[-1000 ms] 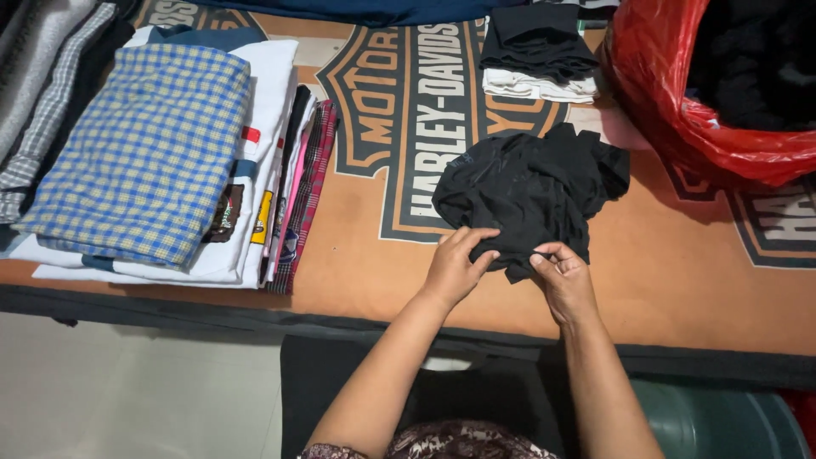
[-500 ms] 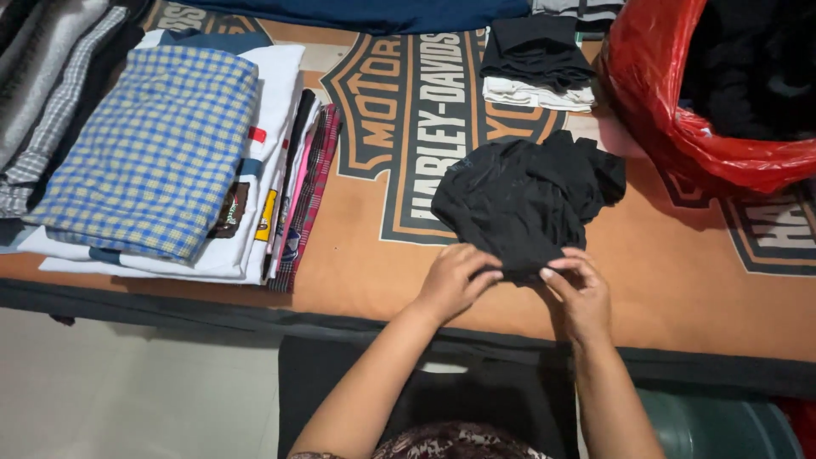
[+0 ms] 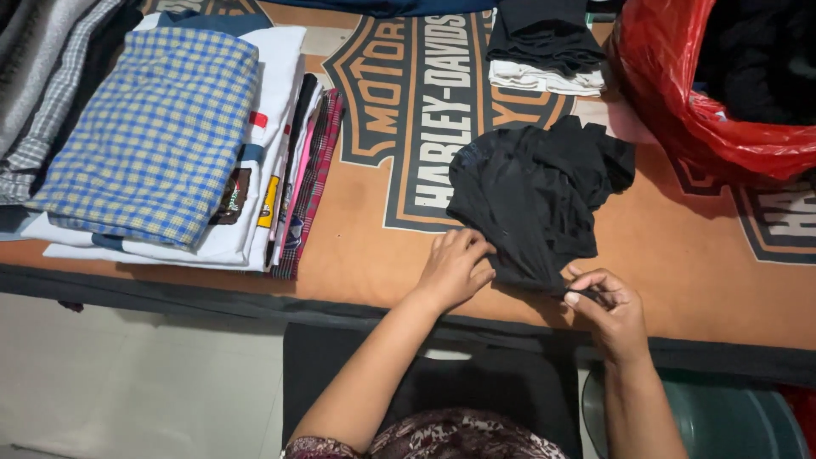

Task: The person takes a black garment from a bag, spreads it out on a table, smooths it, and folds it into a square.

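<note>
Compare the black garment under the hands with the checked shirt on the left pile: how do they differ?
The black garment is plain, crumpled and lies alone; the checked shirt is blue and yellow, folded flat, atop a stack. The left hand and right hand grip the black garment's near edge; no hand touches the checked shirt. Both lie on the orange cloth.

Red plastic bag (image 3: 680,110), far beyond the right hand (image 3: 608,310): cut off by the edge; dark contents indistinct. Grey garments (image 3: 42,76), far left: cropped.

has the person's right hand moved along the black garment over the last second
Yes. The right hand has slid rightward and toward the near table edge, away from the left hand, pinching the black garment's hem. Earlier both hands sat close together.
</note>
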